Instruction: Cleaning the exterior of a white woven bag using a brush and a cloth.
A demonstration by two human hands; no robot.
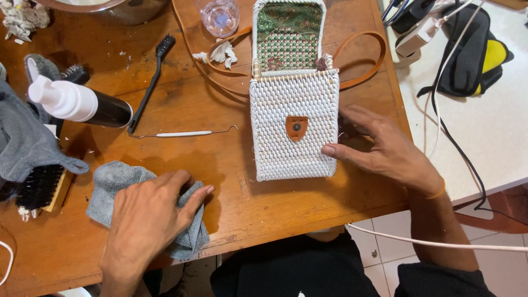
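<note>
A white woven bag (293,132) lies flat on the wooden table (220,159), its flap open toward the far side and showing a green patterned lining (288,33). A brown leather clasp tab (296,127) sits on its front, and a tan strap (363,60) loops behind it. My right hand (385,151) rests against the bag's right edge, thumb on the weave. My left hand (146,220) presses flat on a grey cloth (113,184) near the table's front edge.
A black bottle with a white pump (77,103) lies on its side at the left. Beside it are a thin black brush (149,82), a hooked metal pick (187,133), a bristle brush (41,187), another grey cloth (22,137) and a glass (220,16). Cables cross the white surface (484,132) at right.
</note>
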